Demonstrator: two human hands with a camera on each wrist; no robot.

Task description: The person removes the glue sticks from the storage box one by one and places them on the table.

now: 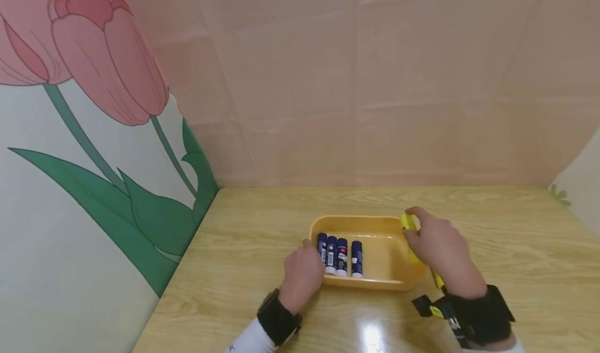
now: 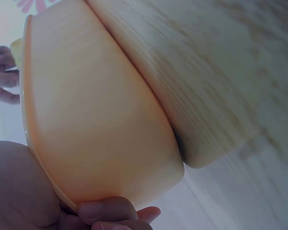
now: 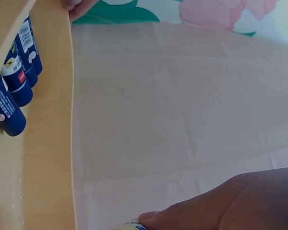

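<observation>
A yellow-orange plastic tray (image 1: 375, 285) lies on the table, its left end gripped by my left hand (image 1: 303, 270). The fingers (image 2: 108, 210) of that hand curl over the tray's rim in the left wrist view. Inside, at the left, several dark blue glue sticks (image 1: 342, 256) with white ends lie side by side, one slightly apart. Over the tray's right end my right hand (image 1: 440, 243) pinches a bright yellow stick-shaped thing (image 1: 408, 222) between thumb and fingers. Only its printed end (image 3: 132, 225) shows by the thumb in the right wrist view; its exact kind is unclear.
The wood-grain table (image 1: 253, 223) runs back to a pinkish cloth backdrop (image 1: 351, 82). At the left stands a wall panel with painted tulips (image 1: 108, 56). A black wrist strap with a small device (image 1: 478, 314) sits on the right wrist.
</observation>
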